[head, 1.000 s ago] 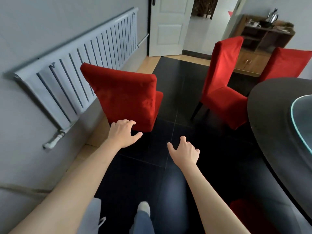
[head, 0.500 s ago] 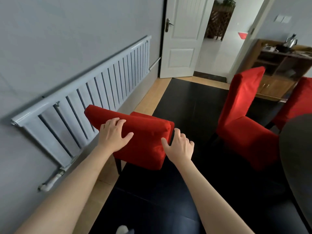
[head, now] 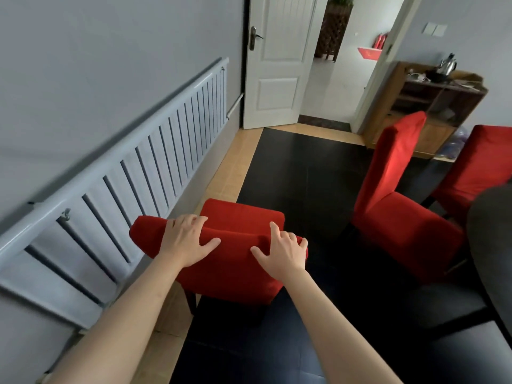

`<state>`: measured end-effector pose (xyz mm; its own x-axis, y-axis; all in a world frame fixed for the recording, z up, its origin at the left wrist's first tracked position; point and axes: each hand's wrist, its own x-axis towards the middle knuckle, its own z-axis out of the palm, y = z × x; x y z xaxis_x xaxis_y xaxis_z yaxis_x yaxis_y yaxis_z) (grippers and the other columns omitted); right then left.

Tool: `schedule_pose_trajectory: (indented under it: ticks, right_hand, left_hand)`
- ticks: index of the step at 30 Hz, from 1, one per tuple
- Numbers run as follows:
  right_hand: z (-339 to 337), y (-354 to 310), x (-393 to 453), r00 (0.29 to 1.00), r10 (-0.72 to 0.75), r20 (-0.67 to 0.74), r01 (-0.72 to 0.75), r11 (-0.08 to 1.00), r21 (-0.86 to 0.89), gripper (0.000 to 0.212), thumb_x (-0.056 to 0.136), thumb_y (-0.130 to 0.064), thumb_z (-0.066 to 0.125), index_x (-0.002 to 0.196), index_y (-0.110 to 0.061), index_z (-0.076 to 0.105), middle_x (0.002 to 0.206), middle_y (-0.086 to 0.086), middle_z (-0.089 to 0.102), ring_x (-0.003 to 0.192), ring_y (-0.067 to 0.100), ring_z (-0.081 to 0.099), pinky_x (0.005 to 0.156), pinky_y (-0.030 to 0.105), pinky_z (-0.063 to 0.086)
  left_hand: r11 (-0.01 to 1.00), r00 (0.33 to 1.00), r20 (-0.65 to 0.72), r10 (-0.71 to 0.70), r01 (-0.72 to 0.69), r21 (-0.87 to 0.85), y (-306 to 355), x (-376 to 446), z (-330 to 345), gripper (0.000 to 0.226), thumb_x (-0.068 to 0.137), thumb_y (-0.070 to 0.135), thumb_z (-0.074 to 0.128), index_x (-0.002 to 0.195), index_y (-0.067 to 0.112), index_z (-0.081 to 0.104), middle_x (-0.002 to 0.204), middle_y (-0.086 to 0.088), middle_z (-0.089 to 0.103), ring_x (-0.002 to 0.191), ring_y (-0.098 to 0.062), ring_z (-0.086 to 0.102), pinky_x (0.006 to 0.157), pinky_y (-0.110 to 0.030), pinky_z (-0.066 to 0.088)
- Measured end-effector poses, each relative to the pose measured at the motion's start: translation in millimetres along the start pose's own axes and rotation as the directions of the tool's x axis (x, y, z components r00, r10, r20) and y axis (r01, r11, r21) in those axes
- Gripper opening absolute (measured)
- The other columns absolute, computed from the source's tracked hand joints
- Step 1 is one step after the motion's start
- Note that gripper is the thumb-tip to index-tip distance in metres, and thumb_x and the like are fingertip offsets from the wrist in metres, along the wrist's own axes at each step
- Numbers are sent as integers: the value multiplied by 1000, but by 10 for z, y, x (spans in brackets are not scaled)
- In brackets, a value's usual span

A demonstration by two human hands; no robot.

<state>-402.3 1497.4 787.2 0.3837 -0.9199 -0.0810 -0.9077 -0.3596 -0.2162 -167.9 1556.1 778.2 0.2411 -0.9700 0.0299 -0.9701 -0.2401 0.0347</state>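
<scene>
**Item:** chair [head: 230, 270]. Plain red fabric cover over the backrest and seat, with no pattern; dark legs show beneath.

**Location:** Stands on the floor [head: 304, 167] where the black tiles meet the tan border, just beside the radiator [head: 138, 167] on the left wall. The backrest is turned toward the person and the seat faces the white door [head: 277, 65].

**Hold:**
- The left hand [head: 185, 239] lies over the top edge of the backrest near its left end. Its fingers are curled over the far side and the thumb is spread on the near face.
- The right hand [head: 282, 250] grips the top right corner, with fingers hooked over the edge and the thumb splayed on the near face.

**Change:** A second ago both hands hung in the air short of the chair. Half a second ago the left hand lay on the top and the right hand only met the right edge. Now both clasp the backrest, which sits nearer in view with the seat showing beyond it.

**Nearby:** A second red chair [head: 393, 189] and a third red chair [head: 482, 162] stand at a dark round table [head: 490, 217]. Behind them is a wooden cabinet [head: 432, 106] with a kettle [head: 447, 63] on top.
</scene>
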Motion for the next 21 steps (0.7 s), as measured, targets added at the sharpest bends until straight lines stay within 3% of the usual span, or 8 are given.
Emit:
schedule_pose_trajectory:
  ticks: [4,7,12,17,21]
  right_hand:
    - [85,-13,154,1000,18,17,-18,1000,13,86,81,-77,34,147,-23,27,133,1,55,128,25,43,112,59,10]
    - [106,17,206,999,1,36,0,1000,-21,88,77,-81,29,145,-25,31,129,0,57,125,25,46,112,58,12]
    - [108,14,306,999,-21,35,24,997,-75,100,65,-88,11,135,-25,44,116,0,63,113,26,53,109,55,21]
    - [148,7,355,999,-39,-32,34,992,-123,94,64,-89,4,106,-23,57,90,0,65,91,25,59,100,51,33]
    - [172,13,319,997,-56,-52,49,991,-128,78,65,-88,5,79,-23,46,66,-3,51,72,22,56,94,48,37]
  left_hand:
    - [998,998,39,51,-52,28,-122,230,105,86,78,82,18,139,27,43,136,-1,53,126,-22,47,105,-44,33]
    - [995,995,32,90,-92,37,-147,286,158,93,72,82,5,135,29,48,129,1,60,120,-23,53,101,-43,35]
    - [996,997,-11,79,-78,44,-151,272,192,93,73,81,2,130,29,52,119,3,66,109,-22,59,93,-39,39]
    - [996,995,-46,83,-81,42,-148,261,191,86,75,79,6,118,27,60,110,2,69,101,-23,62,88,-39,39]
    - [994,994,-53,91,-88,59,-139,225,217,83,75,79,6,111,28,61,105,3,68,98,-22,62,85,-37,39]
